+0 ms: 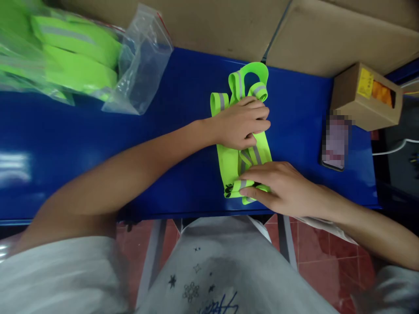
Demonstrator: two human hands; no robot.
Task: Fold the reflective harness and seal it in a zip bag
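A neon yellow-green reflective vest (228, 161) with grey reflective strips lies in a narrow, partly folded bundle on the blue table. Across its upper middle rests my left hand (242, 123), fingers curled down on the fabric. At the near end, my right hand (279, 185) pinches a folded edge with a grey strip between thumb and fingers. Loops of banding curl up at the far end of the vest, beyond my left hand. Dark elastic or print shows at its near left corner. My palms hide part of the middle.
Clear plastic bags (144, 65) with more neon vests (78, 52) lie at the far left. Large cardboard boxes (209, 26) line the back. On the right are a phone (335, 144) and a small cardboard box (352, 98) with orange contents. The blue table's (183, 213) front edge is close to my body.
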